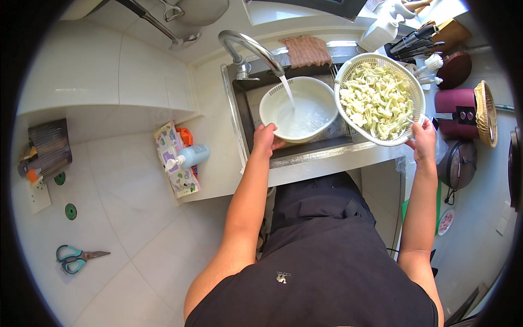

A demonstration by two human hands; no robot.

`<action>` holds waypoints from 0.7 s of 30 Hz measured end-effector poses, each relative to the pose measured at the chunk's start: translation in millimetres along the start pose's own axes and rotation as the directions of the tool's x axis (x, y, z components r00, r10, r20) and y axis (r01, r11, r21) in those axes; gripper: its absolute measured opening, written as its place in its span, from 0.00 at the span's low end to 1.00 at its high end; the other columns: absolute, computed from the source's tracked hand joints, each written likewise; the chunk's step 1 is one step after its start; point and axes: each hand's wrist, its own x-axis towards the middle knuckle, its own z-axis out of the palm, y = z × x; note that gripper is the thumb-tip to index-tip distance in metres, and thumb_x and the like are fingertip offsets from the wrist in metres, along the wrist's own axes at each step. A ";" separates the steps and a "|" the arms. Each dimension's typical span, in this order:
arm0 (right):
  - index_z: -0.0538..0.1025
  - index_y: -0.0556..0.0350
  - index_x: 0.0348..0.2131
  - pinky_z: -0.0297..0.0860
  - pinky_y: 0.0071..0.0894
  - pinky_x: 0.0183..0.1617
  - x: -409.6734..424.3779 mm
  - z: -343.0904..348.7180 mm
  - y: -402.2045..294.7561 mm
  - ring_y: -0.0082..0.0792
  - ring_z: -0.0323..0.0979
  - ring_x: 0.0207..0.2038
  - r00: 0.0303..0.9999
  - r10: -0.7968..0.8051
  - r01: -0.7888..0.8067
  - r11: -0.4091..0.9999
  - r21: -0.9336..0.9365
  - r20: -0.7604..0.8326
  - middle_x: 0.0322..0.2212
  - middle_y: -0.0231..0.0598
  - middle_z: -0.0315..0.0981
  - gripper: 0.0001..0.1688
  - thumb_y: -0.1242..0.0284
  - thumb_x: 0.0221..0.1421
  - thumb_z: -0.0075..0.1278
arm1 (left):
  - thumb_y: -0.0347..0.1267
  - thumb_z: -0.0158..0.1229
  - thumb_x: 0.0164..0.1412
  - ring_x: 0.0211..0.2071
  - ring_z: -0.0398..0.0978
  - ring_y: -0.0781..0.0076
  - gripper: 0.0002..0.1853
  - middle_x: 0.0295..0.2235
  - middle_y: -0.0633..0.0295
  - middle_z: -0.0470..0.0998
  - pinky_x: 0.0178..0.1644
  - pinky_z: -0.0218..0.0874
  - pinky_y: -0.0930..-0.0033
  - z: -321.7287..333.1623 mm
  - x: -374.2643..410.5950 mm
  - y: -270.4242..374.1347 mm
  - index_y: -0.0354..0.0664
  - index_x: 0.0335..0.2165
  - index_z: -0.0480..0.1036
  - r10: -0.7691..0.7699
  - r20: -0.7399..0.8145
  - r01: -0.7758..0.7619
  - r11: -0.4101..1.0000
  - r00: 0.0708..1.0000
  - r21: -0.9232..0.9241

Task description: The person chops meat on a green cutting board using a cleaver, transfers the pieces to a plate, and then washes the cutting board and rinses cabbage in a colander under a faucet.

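Observation:
My left hand (268,140) grips the near-left rim of a white plastic basin (302,110) in the sink (245,110). Water (289,93) streams from the chrome faucet (255,47) into the basin, where it pools and bubbles. On the right, my right hand (421,137) has hold of the lower rim of a white plastic colander (341,104). Cut cauliflower florets (376,102) fill much of the colander. It is to the right of the basin, over the sink's right side; whether it rests on anything cannot be told.
A brown cloth (305,51) hangs at the sink's back edge. Left on the counter stands a blue pump bottle (192,156) beside a wipes pack (173,159). A knife holder (412,43), brushes (433,63) and a purple appliance (453,112) crowd the right. Scissors (79,258) hang on the left wall.

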 end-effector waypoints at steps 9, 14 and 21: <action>0.68 0.51 0.49 0.82 0.40 0.33 2.1 3.7 7.7 0.28 0.78 0.36 0.999 0.049 -0.049 0.998 0.041 0.019 0.40 0.35 0.75 0.18 0.76 0.59 0.49 | 0.26 0.57 0.52 0.46 0.81 0.66 0.13 0.50 0.54 0.81 0.52 0.68 0.67 -1.7 7.3 -2.0 0.35 0.39 0.76 0.707 -0.025 -0.532 0.554 0.706 0.640; 0.68 0.51 0.50 0.81 0.40 0.33 0.3 0.9 8.3 0.28 0.78 0.35 0.997 0.069 -0.071 0.997 0.042 0.043 0.40 0.34 0.75 0.19 0.76 0.59 0.49 | 0.22 0.54 0.54 0.43 0.81 0.64 0.15 0.44 0.58 0.81 0.44 0.74 0.64 -18.2 9.6 -7.6 0.35 0.43 0.74 0.311 -0.088 -0.310 0.950 0.946 0.026; 0.67 0.51 0.50 0.81 0.41 0.32 -6.7 -4.5 3.1 0.29 0.78 0.37 0.999 0.033 -0.033 0.999 0.034 0.018 0.40 0.35 0.75 0.20 0.77 0.58 0.49 | 0.30 0.51 0.60 0.40 0.82 0.56 0.15 0.42 0.51 0.78 0.38 0.81 0.55 -11.1 -5.7 -22.7 0.36 0.46 0.67 0.013 0.003 -0.012 0.997 1.000 -0.076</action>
